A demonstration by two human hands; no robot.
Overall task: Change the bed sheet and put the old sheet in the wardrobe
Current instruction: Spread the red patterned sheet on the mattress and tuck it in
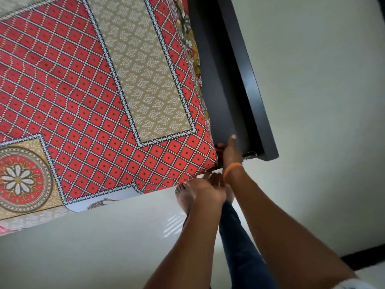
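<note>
I worked both hands at the bed corner: right hand (pixel 230 152) tucking the sheet (pixel 83 90), fingers hidden; left hand (pixel 205 189) curled beneath, grip unclear. The sheet looked soft and light, best pinched at its corner hem.

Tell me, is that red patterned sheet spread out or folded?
Spread out: the red sheet lies flat across the bed, and both hands work at its corner by the dark frame.

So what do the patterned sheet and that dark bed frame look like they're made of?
Sheet: thin woven cloth, probably printed cotton; matte, with soft ripples and a draping edge. Bed frame: flat dark boards with sharp corners and a dull sheen, likely laminated or painted wood, though that can't be settled.
</note>
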